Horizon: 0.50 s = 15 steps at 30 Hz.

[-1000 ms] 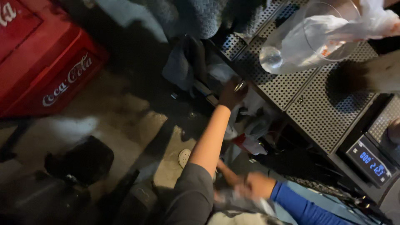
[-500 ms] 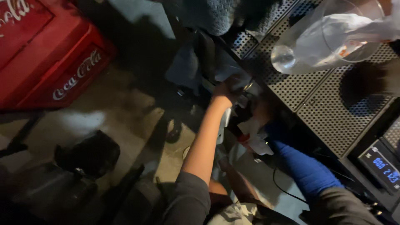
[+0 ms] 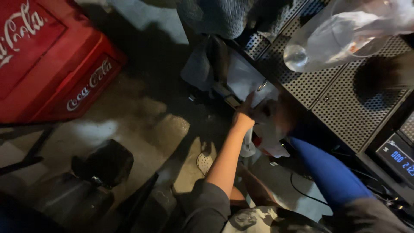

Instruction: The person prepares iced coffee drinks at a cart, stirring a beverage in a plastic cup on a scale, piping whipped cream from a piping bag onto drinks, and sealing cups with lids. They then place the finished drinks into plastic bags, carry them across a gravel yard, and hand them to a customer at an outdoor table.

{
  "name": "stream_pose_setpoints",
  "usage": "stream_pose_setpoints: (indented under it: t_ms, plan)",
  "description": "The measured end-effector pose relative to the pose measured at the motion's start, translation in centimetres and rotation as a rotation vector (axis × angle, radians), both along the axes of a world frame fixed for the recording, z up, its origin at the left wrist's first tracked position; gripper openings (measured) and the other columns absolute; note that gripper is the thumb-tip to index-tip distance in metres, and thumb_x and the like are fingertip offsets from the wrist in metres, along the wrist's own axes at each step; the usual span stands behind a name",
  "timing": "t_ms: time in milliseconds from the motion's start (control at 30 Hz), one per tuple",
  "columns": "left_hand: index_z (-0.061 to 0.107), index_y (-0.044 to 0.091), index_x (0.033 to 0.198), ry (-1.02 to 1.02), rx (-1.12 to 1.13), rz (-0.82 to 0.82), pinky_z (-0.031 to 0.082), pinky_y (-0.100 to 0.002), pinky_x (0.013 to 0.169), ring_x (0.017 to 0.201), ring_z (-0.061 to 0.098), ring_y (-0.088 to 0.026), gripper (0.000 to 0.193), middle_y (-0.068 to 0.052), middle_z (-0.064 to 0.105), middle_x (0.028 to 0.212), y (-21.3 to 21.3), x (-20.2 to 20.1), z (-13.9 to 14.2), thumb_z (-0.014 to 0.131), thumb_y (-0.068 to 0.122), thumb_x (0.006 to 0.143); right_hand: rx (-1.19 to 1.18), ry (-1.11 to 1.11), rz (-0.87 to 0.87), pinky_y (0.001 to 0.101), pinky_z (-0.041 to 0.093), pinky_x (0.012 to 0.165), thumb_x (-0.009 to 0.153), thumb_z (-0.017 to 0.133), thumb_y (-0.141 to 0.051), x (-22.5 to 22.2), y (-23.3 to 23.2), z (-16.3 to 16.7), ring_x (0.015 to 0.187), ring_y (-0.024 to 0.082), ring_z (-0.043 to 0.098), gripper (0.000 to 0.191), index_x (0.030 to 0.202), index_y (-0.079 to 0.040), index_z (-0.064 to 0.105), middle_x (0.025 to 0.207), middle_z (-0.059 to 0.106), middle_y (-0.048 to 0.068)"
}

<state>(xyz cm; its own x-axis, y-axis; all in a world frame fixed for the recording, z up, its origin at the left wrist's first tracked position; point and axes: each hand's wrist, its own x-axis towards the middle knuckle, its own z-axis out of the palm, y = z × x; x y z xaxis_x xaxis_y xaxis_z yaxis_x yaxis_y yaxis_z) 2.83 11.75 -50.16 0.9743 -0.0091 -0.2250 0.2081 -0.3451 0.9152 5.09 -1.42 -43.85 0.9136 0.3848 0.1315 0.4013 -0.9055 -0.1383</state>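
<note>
While reaching under the worktop [image 3: 345,99], left hand [image 3: 243,115] touching white bag [image 3: 269,129]; right hand [image 3: 282,114] blurred, grip unclear.

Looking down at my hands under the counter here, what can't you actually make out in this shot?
- Left hand, head view: fingers merge into dim shelf clutter; what they touch is unclear.
- Right hand: motion-blurred, so its grip cannot be told; a white bag seems to be beside it.
- Scale: cut off by the right edge.
- Dark bundle on the floor: too shadowed to identify.
- Clear jug: its top runs out of frame.
</note>
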Motion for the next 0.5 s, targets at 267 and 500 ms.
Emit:
stream_pose_setpoints:
  t_ms: [267,500]
  plan:
    - [0.066,0.021,0.13,0.047,0.052,-0.056,0.058,-0.046,0.082,0.093,0.076,-0.037,0.048,-0.016,0.079,0.098,3.0,-3.7,1.3,0.07,0.05,0.092,0.064,0.471,-0.232,0.0384,0.057,0.081,0.091,0.071,-0.036,-10.7,-2.6,4.7,0.086,0.033,0.073,0.056,0.139,-0.007,0.064,0.091,0.073,0.021]
    - [0.074,0.006,0.108,-0.028,-0.335,-0.134,0.057,-0.03,0.077,0.086,0.072,-0.013,0.027,-0.004,0.077,0.091,7.3,-12.5,5.6,0.069,0.03,0.098,0.858,0.721,-0.35,0.0322,0.054,0.083,0.102,0.065,-0.048,-11.8,-5.0,8.0,0.09,0.019,0.065,0.05,0.113,0.001,0.072,0.093,0.074,0.012]
